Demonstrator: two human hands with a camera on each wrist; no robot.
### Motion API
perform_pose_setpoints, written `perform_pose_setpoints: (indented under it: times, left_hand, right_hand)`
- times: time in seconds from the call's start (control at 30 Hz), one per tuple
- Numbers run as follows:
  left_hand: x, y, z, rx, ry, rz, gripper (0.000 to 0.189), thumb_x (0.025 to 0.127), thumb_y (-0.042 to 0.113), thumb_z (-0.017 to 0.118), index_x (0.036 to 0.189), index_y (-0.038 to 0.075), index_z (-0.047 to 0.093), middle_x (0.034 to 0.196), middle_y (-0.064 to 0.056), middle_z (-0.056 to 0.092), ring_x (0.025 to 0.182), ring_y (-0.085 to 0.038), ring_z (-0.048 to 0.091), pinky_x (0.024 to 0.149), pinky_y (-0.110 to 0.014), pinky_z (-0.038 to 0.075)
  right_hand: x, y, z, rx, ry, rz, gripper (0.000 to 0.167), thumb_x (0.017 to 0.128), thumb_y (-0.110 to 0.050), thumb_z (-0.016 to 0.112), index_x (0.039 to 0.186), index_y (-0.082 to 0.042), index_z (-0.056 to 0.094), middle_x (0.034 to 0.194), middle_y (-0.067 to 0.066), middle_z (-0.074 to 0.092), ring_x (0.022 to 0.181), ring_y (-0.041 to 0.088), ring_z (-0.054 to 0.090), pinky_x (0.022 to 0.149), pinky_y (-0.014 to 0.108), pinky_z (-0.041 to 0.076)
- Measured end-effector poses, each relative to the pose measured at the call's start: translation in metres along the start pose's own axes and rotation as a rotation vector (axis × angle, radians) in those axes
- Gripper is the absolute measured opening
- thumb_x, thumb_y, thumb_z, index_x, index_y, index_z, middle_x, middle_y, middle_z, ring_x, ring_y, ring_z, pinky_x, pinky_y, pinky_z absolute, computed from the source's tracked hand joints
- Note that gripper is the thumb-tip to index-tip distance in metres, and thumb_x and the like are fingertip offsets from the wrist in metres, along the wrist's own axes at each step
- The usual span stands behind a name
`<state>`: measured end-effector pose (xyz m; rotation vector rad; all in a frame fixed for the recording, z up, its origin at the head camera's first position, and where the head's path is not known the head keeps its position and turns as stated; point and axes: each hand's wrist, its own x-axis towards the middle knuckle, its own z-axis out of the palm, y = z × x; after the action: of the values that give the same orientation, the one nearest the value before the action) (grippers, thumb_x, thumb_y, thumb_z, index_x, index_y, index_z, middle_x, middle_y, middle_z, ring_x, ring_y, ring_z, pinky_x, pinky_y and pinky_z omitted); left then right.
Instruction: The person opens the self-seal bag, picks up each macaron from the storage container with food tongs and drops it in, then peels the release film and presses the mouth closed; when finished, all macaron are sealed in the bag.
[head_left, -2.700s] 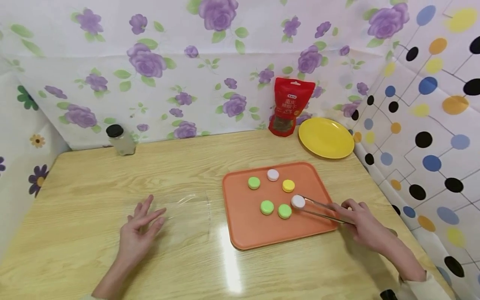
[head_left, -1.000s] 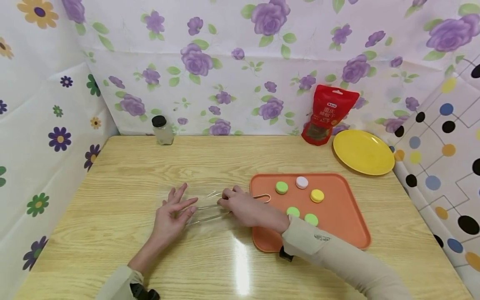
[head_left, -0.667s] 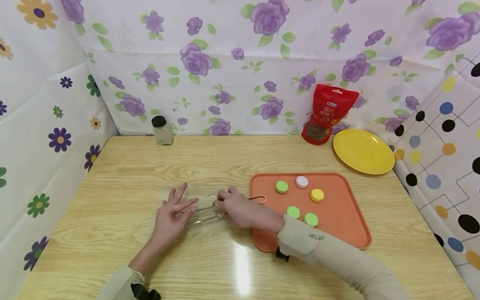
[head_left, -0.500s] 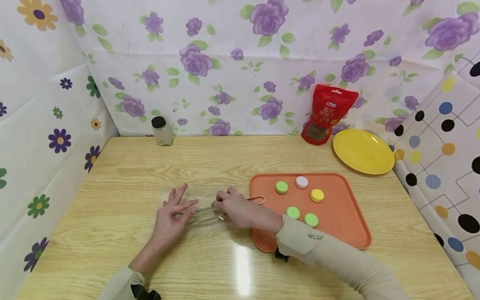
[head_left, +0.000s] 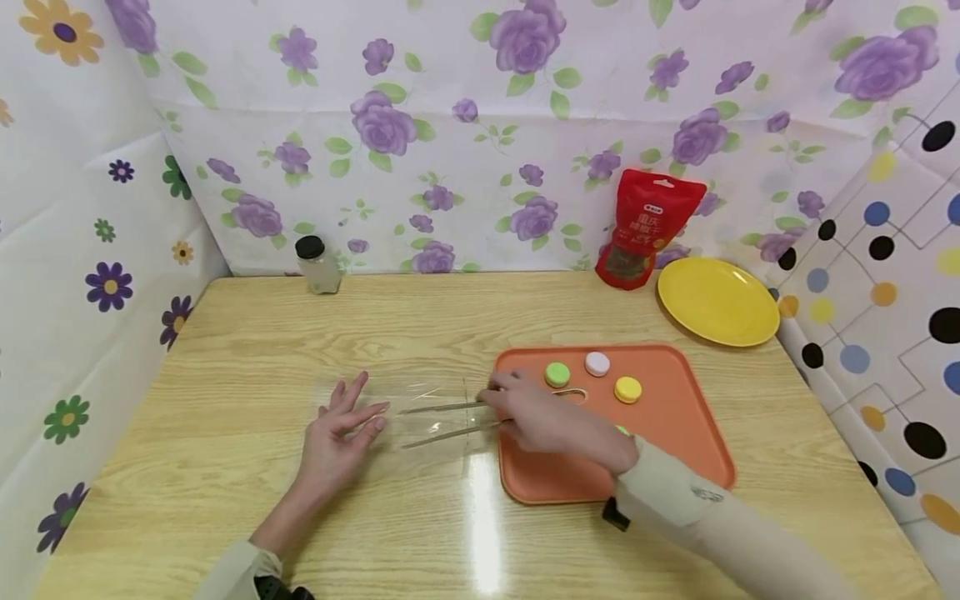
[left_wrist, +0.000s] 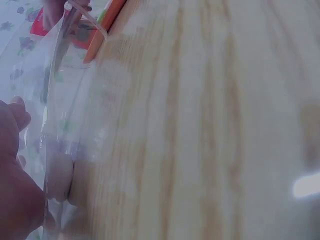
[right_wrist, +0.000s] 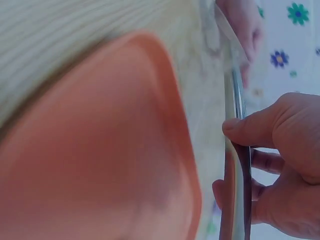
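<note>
My left hand (head_left: 337, 446) pinches the edge of a clear plastic bag (head_left: 427, 454) between thumb and fingers at the left of the table. My right hand (head_left: 536, 412) grips metal tongs (head_left: 442, 407), whose spread arms reach through the bag's mouth with nothing between their tips. Inside the bag a whitish macaron (left_wrist: 60, 177) shows in the left wrist view, near the left hand. The orange tray (head_left: 547, 483) bears a green macaron (head_left: 557, 375), a pale lilac one and a yellow macaron (head_left: 627, 389). The right forearm covers other green ones.
A yellow plate (head_left: 720, 304) leans at the back right beside a standing red pouch (head_left: 648, 225). At the back left is a clear jar (head_left: 320, 271) with a black lid. Patterned cloth walls (head_left: 262, 133) bound the table.
My right hand has carried a whitish macaron from the tray into the bag with the tongs. Since then it has drawn rightward, tongs spread. The left hand keeps the bag's edge.
</note>
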<state>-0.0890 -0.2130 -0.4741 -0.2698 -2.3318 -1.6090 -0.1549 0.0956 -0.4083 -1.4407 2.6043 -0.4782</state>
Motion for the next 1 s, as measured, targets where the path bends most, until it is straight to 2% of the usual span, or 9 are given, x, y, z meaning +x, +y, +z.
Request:
perform_pose_setpoints:
  times: [0.1, 0.2, 0.37, 0.57, 0.7, 0.8, 1.0]
  left_hand:
    - [0.000, 0.000, -0.001, -0.017, -0.004, -0.002, 0.017, 0.083, -0.007, 0.076, 0.100, -0.009, 0.073, 0.148, -0.024, 0.043, 0.141, -0.057, 0.017, 0.101, -0.080, -0.003]
    - [-0.001, 0.000, -0.002, -0.028, -0.012, -0.002, 0.017, 0.085, -0.007, 0.075, 0.101, -0.010, 0.073, 0.149, -0.024, 0.042, 0.142, -0.057, 0.016, 0.101, -0.079, -0.004]
    - [-0.002, -0.002, -0.001, -0.024, -0.028, 0.005, 0.017, 0.087, -0.007, 0.073, 0.104, -0.009, 0.072, 0.150, -0.024, 0.040, 0.142, -0.057, 0.013, 0.100, -0.080, -0.006]
    - [-0.002, -0.004, -0.001, -0.027, -0.043, -0.003, 0.018, 0.088, -0.006, 0.072, 0.105, -0.008, 0.072, 0.151, -0.024, 0.038, 0.142, -0.057, 0.011, 0.100, -0.080, -0.008]
    - [-0.002, -0.004, -0.001, -0.028, -0.040, -0.004, 0.018, 0.088, -0.006, 0.072, 0.105, -0.008, 0.072, 0.151, -0.025, 0.038, 0.142, -0.058, 0.011, 0.100, -0.079, -0.008]
    - [-0.003, -0.004, -0.001, -0.031, -0.031, -0.001, 0.017, 0.087, -0.007, 0.073, 0.104, -0.008, 0.072, 0.150, -0.025, 0.039, 0.142, -0.058, 0.012, 0.101, -0.079, -0.008]
    - [-0.003, -0.003, 0.001, -0.040, -0.022, 0.011, 0.017, 0.086, -0.009, 0.073, 0.103, -0.008, 0.073, 0.150, -0.025, 0.040, 0.141, -0.058, 0.013, 0.100, -0.079, -0.008]
  right_hand:
    - [-0.032, 0.016, -0.009, 0.041, 0.049, 0.058, 0.035, 0.090, 0.005, 0.068, 0.124, -0.004, 0.065, 0.109, 0.007, 0.055, 0.092, 0.023, 0.045, 0.077, 0.035, 0.043]
    - [-0.067, 0.031, -0.018, 0.068, 0.091, 0.139, 0.043, 0.088, 0.008, 0.070, 0.129, -0.003, 0.064, 0.115, 0.009, 0.055, 0.096, 0.025, 0.047, 0.074, 0.035, 0.047]
    - [-0.124, 0.053, -0.031, 0.032, 0.165, 0.225, 0.049, 0.084, 0.008, 0.075, 0.131, -0.003, 0.064, 0.114, 0.010, 0.057, 0.096, 0.026, 0.051, 0.073, 0.039, 0.049]
    - [-0.183, 0.075, -0.038, -0.013, 0.244, 0.314, 0.058, 0.079, 0.013, 0.077, 0.133, -0.006, 0.064, 0.108, 0.008, 0.057, 0.091, 0.025, 0.048, 0.072, 0.040, 0.044]
    - [-0.211, 0.085, -0.037, -0.045, 0.280, 0.353, 0.062, 0.075, 0.015, 0.077, 0.133, -0.004, 0.063, 0.104, 0.007, 0.056, 0.083, 0.023, 0.044, 0.067, 0.035, 0.039]
    - [-0.226, 0.093, -0.033, -0.060, 0.309, 0.339, 0.068, 0.073, 0.017, 0.076, 0.135, -0.005, 0.062, 0.098, 0.007, 0.055, 0.078, 0.020, 0.043, 0.068, 0.034, 0.032]
    - [-0.244, 0.107, -0.025, -0.089, 0.366, 0.282, 0.091, 0.068, 0.020, 0.079, 0.146, -0.021, 0.054, 0.091, 0.005, 0.053, 0.076, 0.018, 0.045, 0.071, 0.036, 0.024]
